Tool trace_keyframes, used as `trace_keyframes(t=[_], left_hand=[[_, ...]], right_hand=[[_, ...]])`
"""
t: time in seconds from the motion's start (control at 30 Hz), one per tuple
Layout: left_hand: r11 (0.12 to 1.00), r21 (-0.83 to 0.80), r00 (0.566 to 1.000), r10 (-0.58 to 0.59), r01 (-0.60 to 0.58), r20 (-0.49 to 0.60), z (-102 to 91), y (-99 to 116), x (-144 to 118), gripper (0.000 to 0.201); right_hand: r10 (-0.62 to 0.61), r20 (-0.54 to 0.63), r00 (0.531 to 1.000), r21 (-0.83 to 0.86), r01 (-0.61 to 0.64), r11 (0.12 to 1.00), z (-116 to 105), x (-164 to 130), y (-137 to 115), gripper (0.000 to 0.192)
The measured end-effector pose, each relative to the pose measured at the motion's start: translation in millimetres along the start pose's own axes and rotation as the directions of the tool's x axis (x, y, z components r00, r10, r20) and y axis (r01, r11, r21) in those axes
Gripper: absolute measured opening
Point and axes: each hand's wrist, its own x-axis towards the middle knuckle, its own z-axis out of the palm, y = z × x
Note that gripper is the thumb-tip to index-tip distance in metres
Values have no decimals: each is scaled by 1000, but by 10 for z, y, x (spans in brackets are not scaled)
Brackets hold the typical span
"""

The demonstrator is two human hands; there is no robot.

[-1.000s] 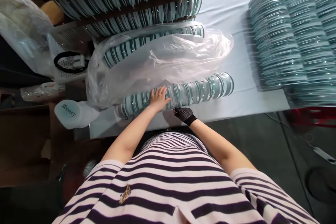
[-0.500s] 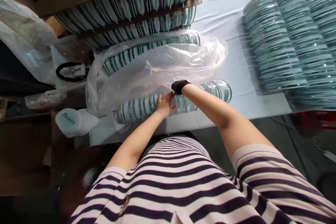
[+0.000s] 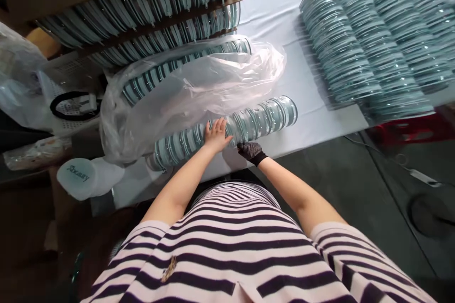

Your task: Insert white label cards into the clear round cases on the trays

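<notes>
The loosely spread left hand [image 3: 215, 138] best steadies the clear cylinder row [image 3: 249, 123] lightly; the right hand's [image 3: 250, 150] grip is unclear.

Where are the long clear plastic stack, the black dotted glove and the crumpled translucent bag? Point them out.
Long clear plastic stack [image 3: 246, 124]: head view, its midsection.
Black dotted glove [image 3: 250, 150]: head view, its dotted part.
Crumpled translucent bag [image 3: 195, 92]: head view, its upper surface.

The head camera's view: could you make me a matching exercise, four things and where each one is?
1. Translucent crumpled plastic bag
2. Bare left hand
3. Black ring-shaped band
4. Dark-gloved right hand

A. Left of the bag
B. Lying on the clear banded cylindrical row
C. At that row's near side
D. Just beyond that row

Pairs: 1-D; 2-B; 3-A; 4-C
</notes>
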Motion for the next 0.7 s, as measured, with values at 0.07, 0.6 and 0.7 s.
trace_keyframes(t=[0.07,0.6,0.7], left_hand=[[1000,11,1000,4,-4,0,10,0,-26,71],[999,-22,999,-41,41,11,53,499,130,75],[999,2,999,-44,44,4,88,536,85,73]], right_hand=[[36,6,999,4,-36,999,85,-12,-33,43],[-10,132,991,-212,38,976,-1677,889,368,37],[-122,237,964,-251,182,951,-1675,1083,300,38]])
